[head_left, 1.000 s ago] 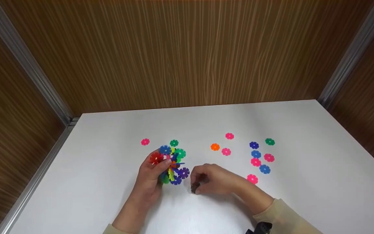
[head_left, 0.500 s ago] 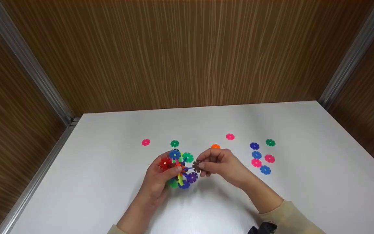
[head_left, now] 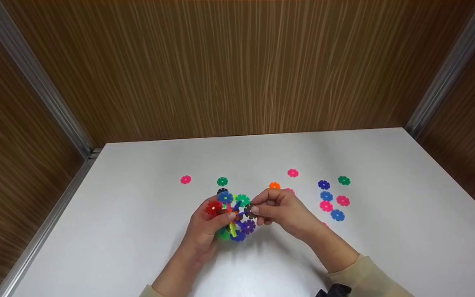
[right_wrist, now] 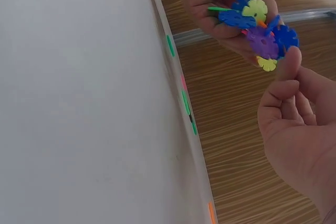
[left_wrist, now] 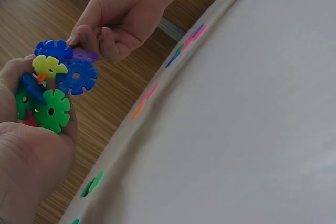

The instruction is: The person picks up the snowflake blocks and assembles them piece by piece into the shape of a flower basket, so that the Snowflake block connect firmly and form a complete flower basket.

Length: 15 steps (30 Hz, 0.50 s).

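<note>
One dark-brown notched plastic disc, pinched in your right grip, now meets the multicoloured plastic-disc cluster your left grip clasps (joining seems underway).

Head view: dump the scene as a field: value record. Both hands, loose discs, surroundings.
left hand: grips multicoloured cluster
right hand: pinches brown disc at the cluster
brown disc joined to cluster: cannot tell
loose discs: orange disc, partly hidden by right hand; leftmost pink disc; others pink, blue, green
surface: white table
backdrop: wood-grain panel
</note>
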Motion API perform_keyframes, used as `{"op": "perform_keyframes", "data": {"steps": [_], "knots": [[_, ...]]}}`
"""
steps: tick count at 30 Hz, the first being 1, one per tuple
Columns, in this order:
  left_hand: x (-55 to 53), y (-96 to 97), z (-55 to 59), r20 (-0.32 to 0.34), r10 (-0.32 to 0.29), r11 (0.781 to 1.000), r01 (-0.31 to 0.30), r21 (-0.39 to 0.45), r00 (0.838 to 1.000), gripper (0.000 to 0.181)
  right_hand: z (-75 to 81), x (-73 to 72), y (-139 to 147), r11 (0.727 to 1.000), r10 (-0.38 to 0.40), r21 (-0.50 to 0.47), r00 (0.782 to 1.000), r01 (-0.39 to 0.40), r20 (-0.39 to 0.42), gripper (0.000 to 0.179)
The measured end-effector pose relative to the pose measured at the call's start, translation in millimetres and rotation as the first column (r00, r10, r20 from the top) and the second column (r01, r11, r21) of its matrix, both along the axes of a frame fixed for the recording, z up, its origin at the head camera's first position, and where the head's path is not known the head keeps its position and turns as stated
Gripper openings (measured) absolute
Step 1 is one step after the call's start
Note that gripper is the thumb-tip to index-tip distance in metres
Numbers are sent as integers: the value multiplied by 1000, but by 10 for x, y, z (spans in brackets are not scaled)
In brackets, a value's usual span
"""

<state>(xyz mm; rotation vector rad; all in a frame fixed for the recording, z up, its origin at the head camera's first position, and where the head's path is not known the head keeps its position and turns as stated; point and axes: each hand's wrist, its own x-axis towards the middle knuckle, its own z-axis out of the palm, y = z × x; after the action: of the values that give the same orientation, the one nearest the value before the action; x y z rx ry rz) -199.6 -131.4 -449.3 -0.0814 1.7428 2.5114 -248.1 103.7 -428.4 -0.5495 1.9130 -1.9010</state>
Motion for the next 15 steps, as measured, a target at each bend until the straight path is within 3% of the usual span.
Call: {"op": "perform_keyframes", "data": {"steps": [9,15], "knots": [[10,-7,8,-21,-22,999,22,-37,1000,63,4,34,-13,1000,-2,-8,1000,2,10,18],[-4,-4,-31,-9,-4,999,4,-40,1000,63,-2,-5,15,1000,-15,26,1000,15,-3,22]]}}
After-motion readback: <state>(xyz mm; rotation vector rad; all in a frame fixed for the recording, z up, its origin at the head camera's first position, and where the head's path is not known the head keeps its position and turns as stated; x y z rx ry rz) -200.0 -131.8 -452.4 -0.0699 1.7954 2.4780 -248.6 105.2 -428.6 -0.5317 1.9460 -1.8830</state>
